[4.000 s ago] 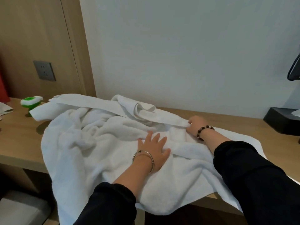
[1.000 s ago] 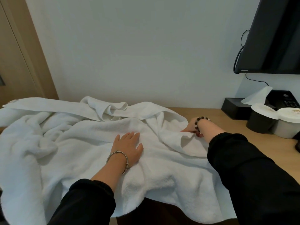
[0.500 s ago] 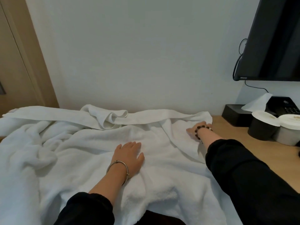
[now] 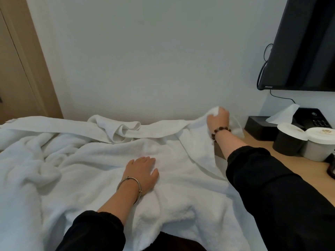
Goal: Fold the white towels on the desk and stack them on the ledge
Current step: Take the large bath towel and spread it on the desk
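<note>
A large white towel [image 4: 76,178] lies rumpled across the wooden desk [image 4: 282,167], its front edge hanging over the near side. A thinner white towel [image 4: 54,126] lies bunched along the wall behind it. My left hand [image 4: 142,173] rests flat on the middle of the large towel, fingers spread, a metal bangle on the wrist. My right hand [image 4: 217,117], with a bead bracelet, is closed on the towel's far right corner and holds it lifted near the wall.
Right of the towel stand a black tissue box [image 4: 257,127], a black lidded cup [image 4: 288,140] and a white lidded cup [image 4: 320,145]. A black phone [image 4: 315,118] sits behind them. A wall-mounted TV [image 4: 304,44] hangs above. A wooden panel [image 4: 21,60] is at the left.
My right hand has carried the towel's corner further right and up off the desk, toward the wall. My left hand has stayed pressed on the towel.
</note>
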